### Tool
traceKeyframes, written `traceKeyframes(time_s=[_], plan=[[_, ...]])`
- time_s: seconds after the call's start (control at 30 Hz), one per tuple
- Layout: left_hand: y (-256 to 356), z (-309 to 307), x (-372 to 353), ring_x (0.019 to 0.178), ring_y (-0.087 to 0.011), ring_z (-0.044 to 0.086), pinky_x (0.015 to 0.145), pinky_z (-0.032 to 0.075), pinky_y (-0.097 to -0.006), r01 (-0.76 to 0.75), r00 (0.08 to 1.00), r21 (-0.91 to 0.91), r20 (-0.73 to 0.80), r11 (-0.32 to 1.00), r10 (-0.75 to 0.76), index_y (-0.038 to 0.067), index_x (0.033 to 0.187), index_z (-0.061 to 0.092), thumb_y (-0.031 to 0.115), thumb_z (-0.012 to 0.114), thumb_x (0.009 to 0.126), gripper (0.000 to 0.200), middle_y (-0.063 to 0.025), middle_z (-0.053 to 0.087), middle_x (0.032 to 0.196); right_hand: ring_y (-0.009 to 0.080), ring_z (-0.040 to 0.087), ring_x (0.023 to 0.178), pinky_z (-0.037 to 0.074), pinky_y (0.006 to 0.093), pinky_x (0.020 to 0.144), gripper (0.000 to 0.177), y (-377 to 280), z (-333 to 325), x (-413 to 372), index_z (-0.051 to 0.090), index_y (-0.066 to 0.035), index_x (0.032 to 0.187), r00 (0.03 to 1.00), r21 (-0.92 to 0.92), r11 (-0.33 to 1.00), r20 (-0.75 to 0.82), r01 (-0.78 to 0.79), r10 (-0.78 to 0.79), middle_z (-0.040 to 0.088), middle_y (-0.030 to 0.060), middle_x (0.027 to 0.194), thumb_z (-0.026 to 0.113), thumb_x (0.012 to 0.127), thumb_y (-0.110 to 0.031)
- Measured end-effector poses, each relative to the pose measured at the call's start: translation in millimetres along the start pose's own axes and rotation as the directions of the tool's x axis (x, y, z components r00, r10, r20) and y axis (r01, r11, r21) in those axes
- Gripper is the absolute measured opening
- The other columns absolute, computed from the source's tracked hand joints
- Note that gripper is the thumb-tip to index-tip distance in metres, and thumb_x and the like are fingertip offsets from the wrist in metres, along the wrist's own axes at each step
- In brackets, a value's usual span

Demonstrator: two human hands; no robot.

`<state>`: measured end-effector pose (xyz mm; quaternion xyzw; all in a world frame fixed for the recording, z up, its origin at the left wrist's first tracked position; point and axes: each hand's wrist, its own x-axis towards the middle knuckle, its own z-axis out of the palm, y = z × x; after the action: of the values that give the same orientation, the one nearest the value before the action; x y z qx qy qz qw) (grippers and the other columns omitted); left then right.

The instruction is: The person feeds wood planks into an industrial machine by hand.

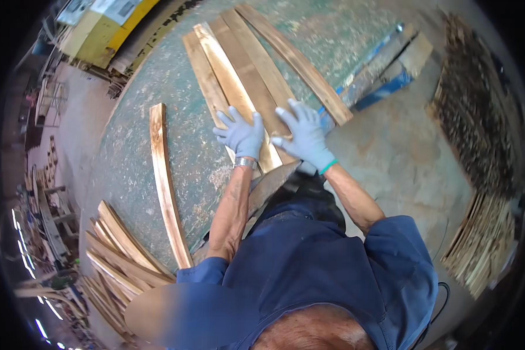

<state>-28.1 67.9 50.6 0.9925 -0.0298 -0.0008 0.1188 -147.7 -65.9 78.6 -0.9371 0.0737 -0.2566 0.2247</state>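
Several wooden boards [239, 64] lie side by side on a worn green table [198, 169]. My left hand [240, 133], in a pale glove, rests with fingers spread on the boards at the left of the group. My right hand [304, 135], gloved too, lies spread over the near right part of the same boards. Both palms face down, and neither hand grips anything. A separate curved board [300, 64] slants beside the group on the right. Another curved strip [164, 181] lies alone to the left of my left hand.
Several curved strips [122, 245] are piled at the lower left. A blue and grey metal piece [385, 73] sits at the table's right edge. Wood stacks [478, 105] stand at the right, and a yellow machine [102, 35] at the upper left.
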Motion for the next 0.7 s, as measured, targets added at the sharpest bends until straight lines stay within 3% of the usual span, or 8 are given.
traceKeyframes(time_s=[0.1,0.23,0.3,0.33,0.4,0.43,0.6,0.7], plan=[[6,-28,-4,0.138,-0.0572,0.021,0.112,0.02,-0.0627,0.02,0.992,-0.055,0.127,0.998,-0.013,0.01,0.152,0.033,0.057,0.052,0.088,0.082,-0.0229,0.02,0.159,0.0359,0.041,0.132,0.022,0.059,0.109,0.065,17,22,11,0.061,-0.017,0.128,0.99,-0.128,0.989,0.127,0.074,-0.057,0.05,0.0178,0.138,0.068,0.078,-0.058],[-76,-31,5,0.144,-0.0339,0.03,0.117,0.024,-0.0421,-0.156,0.988,-0.773,-0.126,0.615,0.092,0.008,0.149,0.037,0.036,0.068,0.086,0.076,-0.0245,0.036,0.152,0.0384,0.038,0.136,0.019,0.0601,0.112,0.07,56,4,27,0.059,-0.017,0.132,0.974,-0.282,0.949,0.208,0.142,-0.084,0.045,0.0215,0.143,0.066,0.078,-0.061],[-142,-75,0,0.144,-0.0403,0.025,0.117,0.021,-0.0517,-0.206,0.952,-0.283,-0.279,0.937,0.125,0.01,0.148,0.039,0.042,0.071,0.081,0.081,-0.0225,0.034,0.153,0.0395,0.037,0.136,0.02,0.0582,0.113,0.074,77,-5,34,0.055,-0.017,0.136,0.985,-0.282,0.955,0.167,0.095,-0.048,0.043,0.0225,0.144,0.066,0.078,-0.062],[-169,-96,-11,0.144,-0.0433,0.023,0.115,0.019,-0.0568,-0.029,0.959,-0.101,-0.282,0.994,-0.001,0.012,0.148,0.04,0.046,0.073,0.078,0.085,-0.0217,0.032,0.154,0.0399,0.037,0.136,0.022,0.0569,0.113,0.077,87,-9,35,0.053,-0.016,0.139,0.994,-0.242,0.97,0.113,0.035,-0.008,0.042,0.0228,0.145,0.067,0.078,-0.062],[-221,-132,-31,0.142,-0.0517,0.015,0.109,0.012,-0.0705,0.296,0.942,0.059,-0.182,0.953,-0.281,0.016,0.148,0.039,0.057,0.078,0.067,0.099,-0.0192,0.029,0.155,0.0407,0.038,0.134,0.026,0.0544,0.112,0.082,101,-17,42,0.048,-0.016,0.143,0.99,-0.204,0.974,0.077,-0.097,0.115,0.041,0.0234,0.145,0.067,0.078,-0.061],[-246,-143,-39,0.14,-0.0466,0.027,0.112,0.024,-0.0601,0.365,0.931,0.165,-0.097,0.916,-0.353,0.016,0.148,0.041,0.057,0.081,0.064,0.102,-0.0212,0.031,0.153,0.0412,0.039,0.133,0.028,0.0533,0.111,0.083,104,-19,43,0.045,-0.016,0.145,0.976,-0.207,0.962,0.087,-0.18,0.201,0.041,0.0237,0.144,0.067,0.078,-0.061],[-321,-106,-30,0.113,-0.03,0.058,0.096,0.048,-0.0359,0.202,0.977,-0.365,0.135,0.909,-0.163,0.006,0.145,0.046,0.042,0.081,0.073,0.087,-0.0207,0.048,0.139,0.0438,0.041,0.128,0.036,0.0518,0.105,0.075,100,-13,48,0.05,-0.016,0.142,0.925,-0.299,0.912,0.168,-0.282,0.341,0.043,0.0253,0.14,0.065,0.082,-0.058],[-290,-108,4,0.113,-0.0249,0.059,0.096,0.047,-0.0339,0.191,0.976,-0.87,0.216,0.454,0.004,0.003,0.144,0.047,0.031,0.071,0.086,0.069,-0.0165,0.058,0.131,0.0446,0.04,0.13,0.03,0.0568,0.107,0.069,104,-4,46,0.053,-0.016,0.139,0.948,-0.379,0.893,0.102,-0.244,0.303,0.044,0.0259,0.139,0.063,0.083,-0.056]])
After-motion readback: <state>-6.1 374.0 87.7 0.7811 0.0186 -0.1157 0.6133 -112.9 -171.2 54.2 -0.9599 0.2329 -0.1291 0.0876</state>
